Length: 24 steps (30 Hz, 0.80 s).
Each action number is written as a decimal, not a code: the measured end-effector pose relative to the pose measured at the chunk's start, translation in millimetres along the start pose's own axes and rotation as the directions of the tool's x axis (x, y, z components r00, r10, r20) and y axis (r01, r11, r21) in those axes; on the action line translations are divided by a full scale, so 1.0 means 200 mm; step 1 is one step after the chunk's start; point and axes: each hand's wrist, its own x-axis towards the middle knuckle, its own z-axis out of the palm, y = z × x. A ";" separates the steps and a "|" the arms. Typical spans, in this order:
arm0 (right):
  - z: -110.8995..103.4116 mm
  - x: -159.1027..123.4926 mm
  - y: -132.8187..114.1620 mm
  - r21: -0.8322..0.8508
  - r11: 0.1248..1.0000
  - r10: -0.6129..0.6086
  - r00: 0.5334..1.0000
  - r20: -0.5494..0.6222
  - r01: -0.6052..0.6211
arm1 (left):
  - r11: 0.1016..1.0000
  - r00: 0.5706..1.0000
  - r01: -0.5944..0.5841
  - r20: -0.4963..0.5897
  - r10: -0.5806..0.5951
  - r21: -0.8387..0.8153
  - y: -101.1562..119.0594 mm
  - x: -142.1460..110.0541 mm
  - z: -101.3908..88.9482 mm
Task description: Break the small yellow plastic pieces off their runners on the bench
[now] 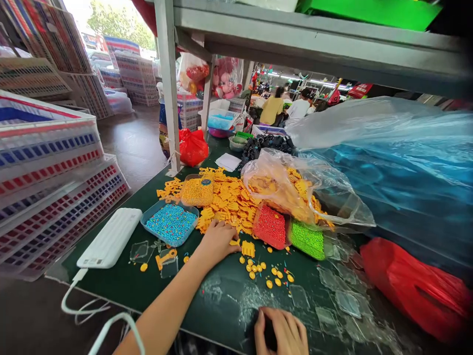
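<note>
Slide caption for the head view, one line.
Left hand at the heaped yellow pieces, between blue beads and red beads; right hand nearer the camera.

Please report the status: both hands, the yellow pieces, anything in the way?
Left hand at yellow pieces, grip unclear. Right hand nearer, curled, contents hidden. Pieces heaped loose. Clear bag crowds their right side.

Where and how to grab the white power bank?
By the middle of its long edges, from above, thumb one side, fingers the other. The white power bank lies flat and is longer than wide, so its width looks the easier span. I'd avoid the near end, where the white cable plugs in. The left hand is nearer.
</note>
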 end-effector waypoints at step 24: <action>-0.04 0.01 -0.02 0.138 0.981 0.120 0.987 0.104 -0.134 | 0.985 0.989 -0.089 -0.100 0.104 0.150 0.08 0.04 0.13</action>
